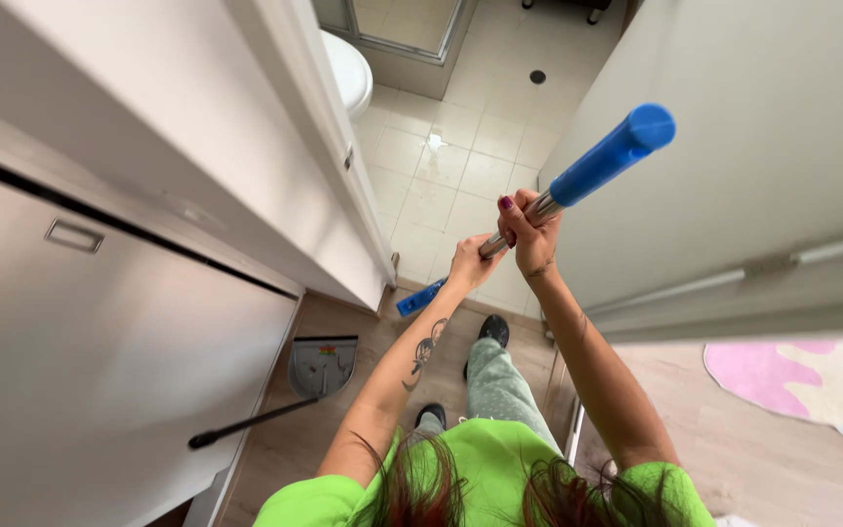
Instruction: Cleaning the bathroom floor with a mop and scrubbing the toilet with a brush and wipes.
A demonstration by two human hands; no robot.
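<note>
Green sleeves frame your arms: your right hand (531, 234) and left hand (470, 262) both clench the mop pole (578, 181) at the bathroom doorway. You seem mid-stroke; next, guide its blue head (420, 298) across the tiled floor (461, 146), clear of the dustpan (322, 365).

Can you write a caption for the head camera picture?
Both hands, left and right, grip a blue-handled mop pole at a tiled bathroom doorway.
</note>
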